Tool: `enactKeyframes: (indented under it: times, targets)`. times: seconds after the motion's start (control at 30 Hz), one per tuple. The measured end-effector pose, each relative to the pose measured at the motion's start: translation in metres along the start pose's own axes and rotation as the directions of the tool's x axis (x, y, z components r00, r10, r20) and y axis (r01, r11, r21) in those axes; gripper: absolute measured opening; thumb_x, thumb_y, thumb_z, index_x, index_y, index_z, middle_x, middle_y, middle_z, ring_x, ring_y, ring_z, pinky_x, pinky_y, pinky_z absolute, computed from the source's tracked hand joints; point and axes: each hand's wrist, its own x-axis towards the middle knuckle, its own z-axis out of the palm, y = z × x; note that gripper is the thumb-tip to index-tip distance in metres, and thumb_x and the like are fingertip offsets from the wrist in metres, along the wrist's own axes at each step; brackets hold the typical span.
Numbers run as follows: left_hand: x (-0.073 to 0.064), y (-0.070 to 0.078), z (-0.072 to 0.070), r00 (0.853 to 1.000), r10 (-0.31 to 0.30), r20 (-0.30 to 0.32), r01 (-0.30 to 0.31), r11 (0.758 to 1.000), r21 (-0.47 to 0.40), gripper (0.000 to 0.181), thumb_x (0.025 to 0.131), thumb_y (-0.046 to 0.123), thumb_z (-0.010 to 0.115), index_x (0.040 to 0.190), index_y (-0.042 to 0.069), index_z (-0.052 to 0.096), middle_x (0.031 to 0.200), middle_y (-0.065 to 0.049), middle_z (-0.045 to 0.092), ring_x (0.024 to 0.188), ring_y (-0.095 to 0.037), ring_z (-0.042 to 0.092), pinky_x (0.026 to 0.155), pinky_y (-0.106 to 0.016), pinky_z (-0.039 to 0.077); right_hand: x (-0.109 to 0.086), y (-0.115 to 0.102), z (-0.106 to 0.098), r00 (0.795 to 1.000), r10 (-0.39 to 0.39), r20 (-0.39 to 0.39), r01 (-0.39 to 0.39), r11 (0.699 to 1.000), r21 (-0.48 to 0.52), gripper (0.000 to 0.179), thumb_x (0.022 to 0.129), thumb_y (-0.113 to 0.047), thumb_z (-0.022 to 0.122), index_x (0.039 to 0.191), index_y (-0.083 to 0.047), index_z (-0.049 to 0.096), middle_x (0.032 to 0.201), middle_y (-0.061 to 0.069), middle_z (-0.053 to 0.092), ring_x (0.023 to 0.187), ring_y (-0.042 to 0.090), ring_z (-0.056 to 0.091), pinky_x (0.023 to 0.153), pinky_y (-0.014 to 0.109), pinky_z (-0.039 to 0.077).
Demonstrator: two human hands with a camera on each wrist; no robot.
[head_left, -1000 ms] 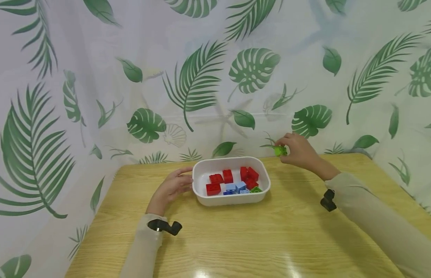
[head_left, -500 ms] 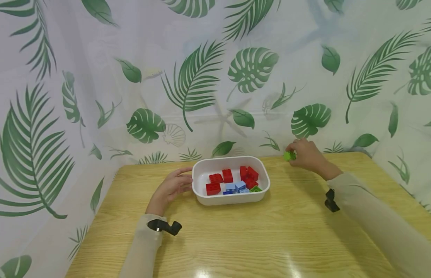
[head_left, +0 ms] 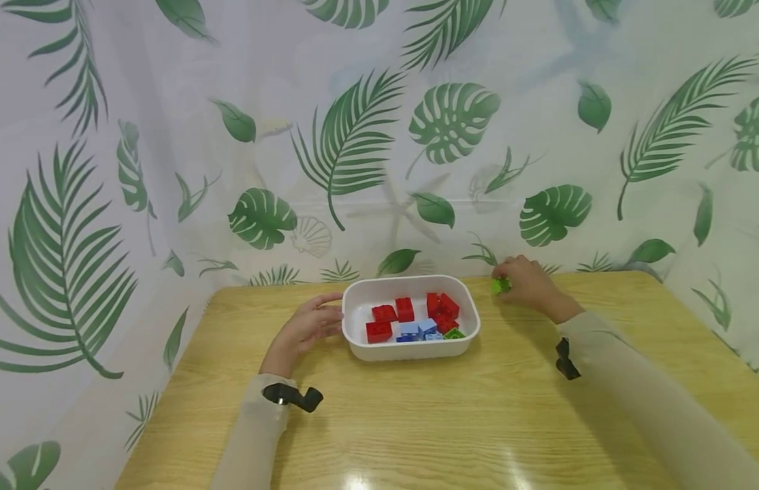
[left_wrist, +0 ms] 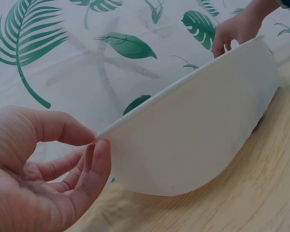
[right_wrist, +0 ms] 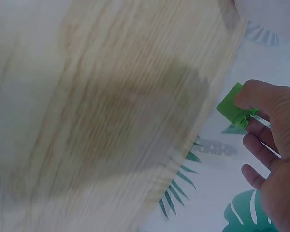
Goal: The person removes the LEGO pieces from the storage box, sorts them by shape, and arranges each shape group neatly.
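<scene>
Near the tabletop's (head_left: 428, 422) back edge, right of the white tray (head_left: 410, 352) | your right hand (head_left: 529, 282) pinches a green brick (head_left: 499, 286) | your left hand (head_left: 305, 330) grips the tray's left rim | red bricks (head_left: 379, 332), blue bricks (head_left: 427, 328) inside

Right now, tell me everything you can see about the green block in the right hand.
The green block is bright green, boxy and plastic-looking, with a smooth flat face and round studs on one side. The right hand pinches and partly hides it. It appears raised above the table, near the back edge, right of the white tray and apart from it.
</scene>
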Motion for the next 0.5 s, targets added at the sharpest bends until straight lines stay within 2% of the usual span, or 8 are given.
enactKeyframes:
  times: [0.1, 0.27, 0.37, 0.5]
  targets:
    - [0.001, 0.002, 0.000, 1.000, 0.004, 0.003, -0.004, 1.000, 0.001, 0.054, 0.098, -0.003, 0.056, 0.150, -0.001, 0.042, 0.129, -0.020, 0.063, 0.096, -0.014, 0.067, 0.080, -0.027, 0.058, 0.004, -0.004, 0.006, 1.000, 0.000, 0.012, 0.000, 1.000, 0.006, 0.033, 0.075, -0.014, 0.083, 0.104, -0.001, 0.074, 0.101, 0.018, 0.068, 0.095, 0.037, 0.058, 0.082, 0.059, 0.048]
    - [0.001, 0.001, -0.001, 1.000, 0.003, 0.004, -0.003, 1.000, -0.012, 0.054, 0.097, -0.004, 0.055, 0.150, -0.001, 0.042, 0.118, -0.014, 0.066, 0.094, -0.014, 0.066, 0.079, -0.026, 0.058, 0.009, -0.009, 0.016, 0.999, -0.007, 0.041, 0.006, 1.000, 0.011, 0.034, 0.074, -0.010, 0.082, 0.106, 0.000, 0.074, 0.109, 0.022, 0.070, 0.103, 0.042, 0.059, 0.086, 0.064, 0.048]
    - [0.001, 0.000, -0.001, 1.000, -0.002, -0.002, 0.002, 1.000, -0.017, 0.054, 0.096, -0.004, 0.056, 0.149, -0.001, 0.043, 0.115, -0.012, 0.066, 0.092, -0.014, 0.066, 0.078, -0.026, 0.058, 0.011, -0.010, 0.020, 0.998, 0.004, 0.061, -0.004, 1.000, 0.002, 0.034, 0.074, -0.009, 0.081, 0.107, 0.000, 0.074, 0.112, 0.022, 0.070, 0.103, 0.041, 0.058, 0.087, 0.062, 0.048]
    - [0.001, 0.000, -0.002, 1.000, 0.004, 0.005, -0.004, 1.000, -0.004, 0.055, 0.097, -0.004, 0.056, 0.150, -0.002, 0.042, 0.120, -0.015, 0.065, 0.094, -0.014, 0.066, 0.079, -0.026, 0.058, 0.012, -0.011, 0.024, 0.998, -0.001, 0.067, 0.003, 1.000, -0.016, 0.033, 0.074, -0.009, 0.080, 0.105, -0.001, 0.074, 0.109, 0.021, 0.069, 0.100, 0.040, 0.058, 0.086, 0.062, 0.048]
